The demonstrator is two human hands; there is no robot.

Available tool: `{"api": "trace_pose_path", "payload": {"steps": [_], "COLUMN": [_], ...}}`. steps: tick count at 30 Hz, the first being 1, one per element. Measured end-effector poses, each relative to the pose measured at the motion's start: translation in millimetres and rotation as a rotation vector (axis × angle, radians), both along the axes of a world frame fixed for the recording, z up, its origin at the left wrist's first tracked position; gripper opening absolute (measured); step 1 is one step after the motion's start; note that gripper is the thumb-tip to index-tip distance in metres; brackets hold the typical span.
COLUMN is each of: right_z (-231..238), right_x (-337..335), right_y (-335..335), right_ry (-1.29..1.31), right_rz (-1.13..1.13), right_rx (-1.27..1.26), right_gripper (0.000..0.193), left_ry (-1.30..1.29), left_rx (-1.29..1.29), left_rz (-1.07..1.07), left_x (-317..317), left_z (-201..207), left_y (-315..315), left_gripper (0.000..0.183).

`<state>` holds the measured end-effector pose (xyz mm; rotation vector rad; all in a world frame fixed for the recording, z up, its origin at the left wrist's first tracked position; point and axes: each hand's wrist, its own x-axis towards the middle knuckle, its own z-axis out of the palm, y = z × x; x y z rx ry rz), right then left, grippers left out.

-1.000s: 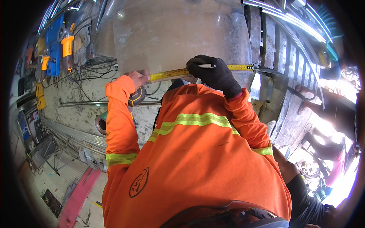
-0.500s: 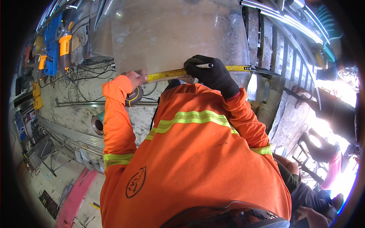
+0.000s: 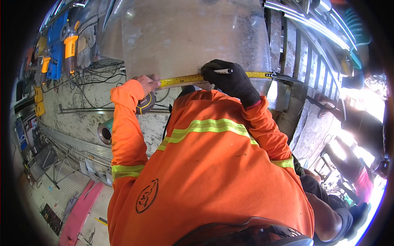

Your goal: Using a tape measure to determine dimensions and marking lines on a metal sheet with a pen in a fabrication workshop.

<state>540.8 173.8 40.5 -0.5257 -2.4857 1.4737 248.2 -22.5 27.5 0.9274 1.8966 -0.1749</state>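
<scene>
A large grey metal sheet (image 3: 193, 37) lies in front of me, with a yellow tape measure (image 3: 180, 80) drawn out along its near edge. My bare left hand (image 3: 147, 83) pinches the blade at the sheet's left corner. Just below that hand hangs the black and yellow tape case (image 3: 146, 104). My right hand (image 3: 228, 81), in a black knit glove, is closed around a white marker pen (image 3: 223, 71) and rests on the blade. The pen's tip is hidden by the gloved fingers. Beyond the glove, the blade's end reaches the sheet's right edge.
Yellow angle grinders (image 3: 70, 47) and work gloves (image 3: 85, 49) lie at the far left, with loose cables (image 3: 88, 82) below. A green pipe (image 3: 106, 131) sits left of me. Slatted metal (image 3: 301, 53) stands right of the sheet. Another person's bent leg (image 3: 326, 217) is close at my lower right.
My left hand stays in place on the tape, and my right hand with the marker pen has barely shifted. At the right, other people's legs and bodies have moved.
</scene>
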Motion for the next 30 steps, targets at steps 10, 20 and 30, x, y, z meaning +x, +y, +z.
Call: {"api": "trace_pose_path", "payload": {"steps": [10, 20, 30], "right_z": [18, -16, -7], "right_x": [-31, -44, -43], "right_y": [-16, -17, -20], "right_ry": [-0.014, 0.156, 0.080], "right_rz": [0.009, 0.185, 0.125], "right_rx": [-0.207, 0.441, 0.247], "right_gripper": [0.012, 0.014, 0.013], "left_ry": [0.029, 0.044, 0.032], "left_rx": [0.011, -0.012, -0.008], "left_rz": [-0.076, -0.117, -0.097], "left_x": [4, 7, 8], "left_z": [5, 14, 16], "left_y": [3, 9, 10], "left_gripper": [0.065, 0.066, 0.063]}}
